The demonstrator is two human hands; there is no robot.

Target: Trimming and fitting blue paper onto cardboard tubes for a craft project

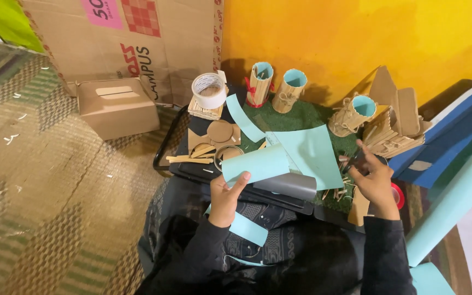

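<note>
The left hand (226,199) pinches the near edge of a light blue paper sheet (258,164) between thumb and fingers, the sheet curling over so that its grey underside shows as a loose roll just to the right. The right hand (377,183) is closed around a small dark tool (354,161), probably scissors, though too little of it shows to be sure; its tip rests beside a second, flatter piece of the same blue paper (312,153) lying on a patch of green turf-like mat (301,117). Judging by what stands there, the craft work is well along: three small cylindrical holders (260,82) built of upright wooden sticks, tied with twine or red ribbon and lined with blue paper, are already standing at the back of the mat, while the sheet in hand is uncut and unrolled into no holder yet. Loose flat wooden sticks (189,159), round cardboard discs (219,131) and a roll of white tape (210,90) lie on the dark tray to the left. Cut blue strips rest on the person's lap. A plain cardboard box (118,106) sits on the woven floor mat (39,164), which is rough and speckled with white scraps.
</note>
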